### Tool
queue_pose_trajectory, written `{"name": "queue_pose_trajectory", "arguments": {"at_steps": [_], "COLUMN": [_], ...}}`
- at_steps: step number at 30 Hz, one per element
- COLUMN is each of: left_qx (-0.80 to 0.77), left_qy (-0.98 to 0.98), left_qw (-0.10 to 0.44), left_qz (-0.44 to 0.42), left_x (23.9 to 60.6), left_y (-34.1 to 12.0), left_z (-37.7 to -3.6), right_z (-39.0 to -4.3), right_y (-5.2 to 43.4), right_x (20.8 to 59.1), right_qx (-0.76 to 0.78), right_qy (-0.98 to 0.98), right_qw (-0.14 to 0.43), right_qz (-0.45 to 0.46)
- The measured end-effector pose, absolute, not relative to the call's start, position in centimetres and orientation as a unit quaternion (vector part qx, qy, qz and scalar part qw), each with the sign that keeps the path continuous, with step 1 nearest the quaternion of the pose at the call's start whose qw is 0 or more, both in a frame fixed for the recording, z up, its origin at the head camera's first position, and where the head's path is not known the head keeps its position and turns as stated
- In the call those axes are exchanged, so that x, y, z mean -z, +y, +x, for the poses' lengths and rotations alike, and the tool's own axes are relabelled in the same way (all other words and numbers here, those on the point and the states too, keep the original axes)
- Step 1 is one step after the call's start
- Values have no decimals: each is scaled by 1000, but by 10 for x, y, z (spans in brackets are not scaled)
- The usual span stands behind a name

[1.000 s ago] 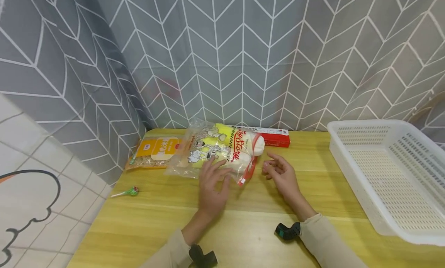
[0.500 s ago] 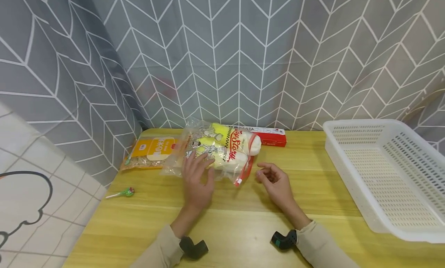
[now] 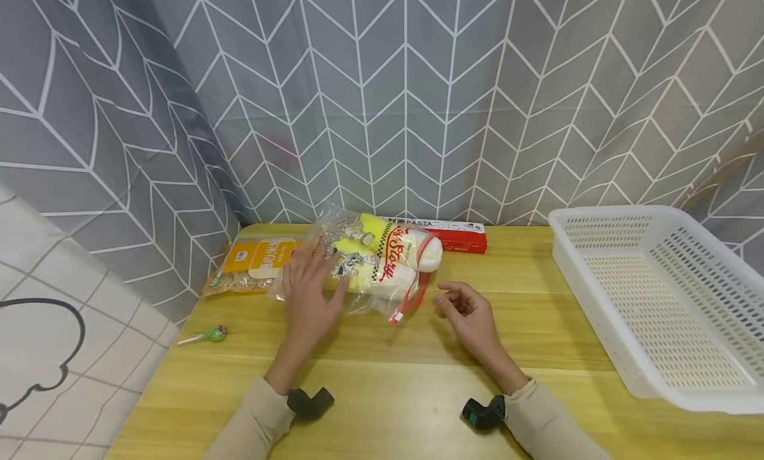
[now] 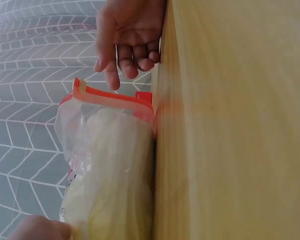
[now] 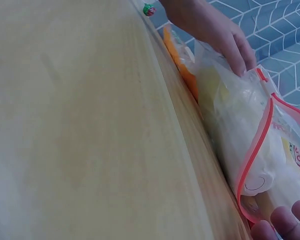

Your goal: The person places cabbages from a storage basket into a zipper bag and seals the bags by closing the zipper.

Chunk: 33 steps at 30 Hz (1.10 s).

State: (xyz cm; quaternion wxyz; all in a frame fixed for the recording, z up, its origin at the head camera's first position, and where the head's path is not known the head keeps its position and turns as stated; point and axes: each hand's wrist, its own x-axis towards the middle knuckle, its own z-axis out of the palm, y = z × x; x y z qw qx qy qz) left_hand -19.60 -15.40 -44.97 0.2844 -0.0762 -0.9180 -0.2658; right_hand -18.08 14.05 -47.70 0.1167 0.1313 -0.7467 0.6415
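Note:
A clear zip bag (image 3: 412, 248) with a red slider strip lies on the table, printed "Toy Story" and holding two yellow-and-white rolls (image 5: 250, 145). Across the bag's left end rests my left hand (image 3: 307, 301), fingers spread and fairly straight, thumb apart. In the right wrist view its fingertips touch the clear plastic. My right hand (image 3: 474, 321) hovers just right of the bag's red opening, fingers loosely curled, holding nothing. The left wrist view shows that right hand (image 4: 132, 37) past the red strip, palm visible. The bag's mouth gapes in the right wrist view.
A red-and-white box (image 3: 462, 238) lies behind the bag, partly covered by it. Left of the bag are an orange food packet (image 3: 251, 264) and a green-wrapped lollipop (image 3: 215, 333). A white plastic basket (image 3: 603, 327) stands at the right, and a patterned curtain (image 3: 382, 102) hangs behind the table.
My left hand has slid left along the bag to its far left end. The bag has shifted slightly left and nearer, showing more of the box. My right hand has dropped back slightly.

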Motion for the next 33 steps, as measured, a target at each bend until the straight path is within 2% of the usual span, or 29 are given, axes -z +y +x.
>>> {"name": "queue_pose_trajectory", "arguments": {"at_steps": [3, 6, 21, 27, 33], "left_qx": [250, 241, 239, 249, 245], "left_qy": [-933, -939, -937, -939, -936], "left_qw": [247, 233, 233, 219, 233], "left_qz": [-73, -75, -104, -95, -94], "left_x": [449, 450, 439, 441, 444], "left_y": [-153, -148, -111, -103, -101], "left_z": [-194, -191, -170, -165, -165], "right_z": [-181, -181, -172, -163, -158], "right_y": [141, 141, 160, 161, 150], "right_x": [477, 478, 479, 478, 478], "right_qx": [-640, -641, -654, -648, -645], "right_qy": [-748, -746, -729, -741, -751], "right_qw": [119, 124, 193, 162, 110], "right_qz": [131, 132, 62, 64, 90]}}
